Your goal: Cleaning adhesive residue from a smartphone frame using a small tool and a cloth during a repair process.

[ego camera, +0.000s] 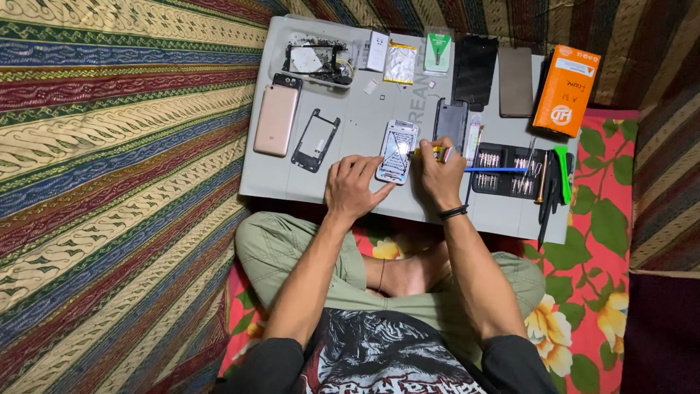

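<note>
An opened white phone body [397, 150] lies on the grey work mat [350, 124]. My left hand [355, 187] rests flat on the mat with its fingers against the phone's lower left edge, steadying it. My right hand [440, 175] is closed around a small screwdriver with a yellow and red grip [436, 152], whose tip points left at the phone's right side. A black band sits on my right wrist.
On the mat lie a rose-gold phone back [276, 119], a black phone frame [315, 140], a dismantled board [315, 60], a dark phone [450, 121], two screens [474, 69], an orange box [566, 90], a bit set [503, 169] and hand tools [553, 182]. Patterned cloth surrounds it.
</note>
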